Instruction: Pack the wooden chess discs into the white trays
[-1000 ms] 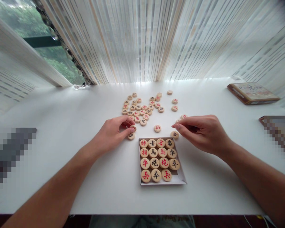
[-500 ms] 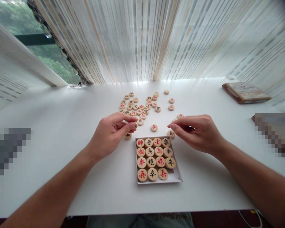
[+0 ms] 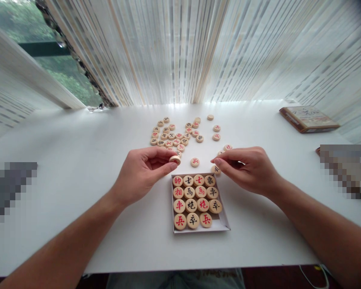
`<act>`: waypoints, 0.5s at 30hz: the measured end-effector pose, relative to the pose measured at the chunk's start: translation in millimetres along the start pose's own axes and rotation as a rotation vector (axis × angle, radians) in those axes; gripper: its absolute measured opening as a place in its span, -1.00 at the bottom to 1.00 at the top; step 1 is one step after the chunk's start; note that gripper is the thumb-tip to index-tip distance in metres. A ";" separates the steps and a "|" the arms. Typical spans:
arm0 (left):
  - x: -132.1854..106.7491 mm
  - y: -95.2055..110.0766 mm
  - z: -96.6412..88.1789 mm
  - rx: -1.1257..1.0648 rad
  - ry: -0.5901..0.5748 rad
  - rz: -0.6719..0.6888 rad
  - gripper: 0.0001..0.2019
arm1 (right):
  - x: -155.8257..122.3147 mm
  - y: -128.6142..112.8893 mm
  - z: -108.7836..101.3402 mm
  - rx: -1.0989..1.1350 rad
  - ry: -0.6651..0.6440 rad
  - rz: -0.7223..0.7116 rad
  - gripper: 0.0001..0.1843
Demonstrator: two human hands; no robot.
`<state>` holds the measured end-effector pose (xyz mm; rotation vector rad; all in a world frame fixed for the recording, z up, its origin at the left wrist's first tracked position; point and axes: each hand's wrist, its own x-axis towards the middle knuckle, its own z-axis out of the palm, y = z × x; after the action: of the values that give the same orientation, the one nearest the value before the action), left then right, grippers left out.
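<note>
My left hand (image 3: 142, 167) pinches a round wooden Chinese chess piece (image 3: 175, 160) between thumb and forefinger, tilted and held just beyond the box's far left corner. My right hand (image 3: 248, 167) hovers beyond the far right corner, thumb and forefinger drawn together with nothing visible between them. Close to those fingertips lies a black-marked piece (image 3: 215, 169). The shallow open box (image 3: 225, 224) holds rows of upright-facing pieces with red and black characters, and bare bottom shows at its near right corner. A red-marked piece (image 3: 195, 162) lies alone between my hands.
Several loose chess pieces (image 3: 171, 135) are scattered farther back on the white table (image 3: 123, 241). A flat brown box (image 3: 309, 119) lies at the back right. Blurred-out objects sit at both sides. A striped curtain (image 3: 174, 52) hangs along the table's far edge.
My left hand has turned and shifted slightly right, bringing the pinched piece into clearer view. My right hand has hardly moved. The pieces in the box are unchanged.
</note>
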<state>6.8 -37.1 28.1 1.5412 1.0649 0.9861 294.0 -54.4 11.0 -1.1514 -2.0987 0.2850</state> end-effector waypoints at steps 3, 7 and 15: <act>-1.2 0.3 2.8 -0.016 -0.029 -0.027 -0.69 | 0.2 -1.3 -0.6 0.001 0.005 -0.003 -0.74; -3.8 2.2 6.8 -0.017 -0.090 -0.058 -0.73 | 0.0 -4.4 -0.2 0.018 0.003 -0.019 -0.74; -11.2 12.0 20.5 -0.079 -0.162 -0.106 -0.76 | -4.4 -16.7 4.6 0.227 -0.078 0.079 -0.67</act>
<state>24.9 -54.8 34.9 1.4586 0.9724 0.8072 281.6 -66.9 13.9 -1.1039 -2.0292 0.5981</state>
